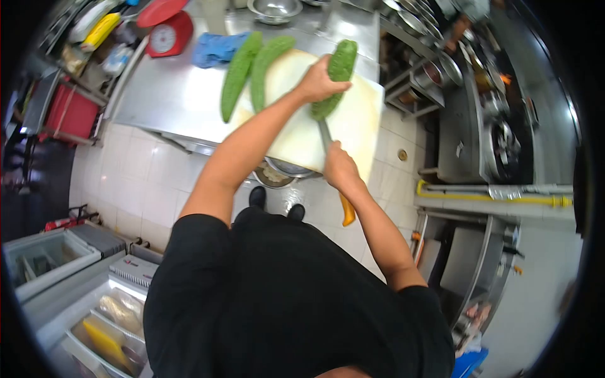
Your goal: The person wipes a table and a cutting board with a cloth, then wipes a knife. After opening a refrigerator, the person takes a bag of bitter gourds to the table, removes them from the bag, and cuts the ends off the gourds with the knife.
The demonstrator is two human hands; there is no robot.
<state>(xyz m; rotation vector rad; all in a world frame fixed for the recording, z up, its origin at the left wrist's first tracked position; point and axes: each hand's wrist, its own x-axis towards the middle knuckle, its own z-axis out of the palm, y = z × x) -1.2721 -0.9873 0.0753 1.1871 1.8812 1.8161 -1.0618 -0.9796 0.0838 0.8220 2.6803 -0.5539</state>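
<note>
A green bitter melon (pixel 343 58) lies lengthwise over the white cutting board (pixel 360 132). My left hand (pixel 318 80) is wrapped around its middle, thumb across the top. In my right hand (pixel 342 167) is a knife (pixel 325 135) with an orange handle, whose end sticks out below the wrist. The blade points away from me, and its far end meets the melon's near end, where the tip is hidden. Two more bitter melons, one long and straight (pixel 238 82) and one curved (pixel 260 72), lie to the left, the curved one along the board's left edge.
On the steel table (pixel 157 94) are a crumpled blue cloth (pixel 217 49), a red scale (pixel 169 38) and a metal bowl (pixel 275 9). A stove with pans (pixel 498 142) stands at right. Bowls (pixel 275 173) sit beneath the table edge. An open chest freezer (pixel 94 315) is at lower left.
</note>
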